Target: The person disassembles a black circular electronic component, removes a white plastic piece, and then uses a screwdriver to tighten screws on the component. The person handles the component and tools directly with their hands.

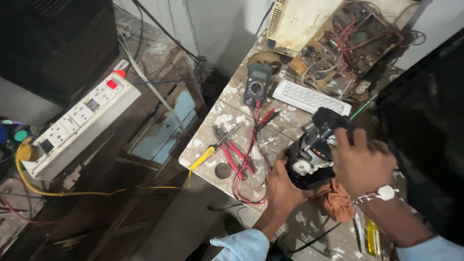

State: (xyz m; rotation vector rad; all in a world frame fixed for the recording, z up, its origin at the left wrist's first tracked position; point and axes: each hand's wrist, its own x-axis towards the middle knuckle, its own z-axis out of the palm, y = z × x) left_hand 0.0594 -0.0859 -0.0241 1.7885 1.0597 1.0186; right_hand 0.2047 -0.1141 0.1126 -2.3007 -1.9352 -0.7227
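Note:
A small black electric motor assembly (pixel 314 145) with a white gear at its near end and copper windings showing is held above the paint-spattered workbench (pixel 217 121). My left hand (pixel 280 186) cups its lower left end. My right hand (pixel 362 162), with a wristwatch on the wrist, grips its right side from above. An orange-brown rag (pixel 338 200) lies just under the motor.
On the bench lie red-handled pliers (pixel 237 154), a yellow-handled screwdriver (pixel 205 157), a multimeter (pixel 257 83) with red and black leads, a white LED panel (pixel 309 98) and an open circuit chassis (pixel 353 41). A white power strip (pixel 79 123) sits at the left. A yellow screwdriver (pixel 372 237) lies near the bench's front edge.

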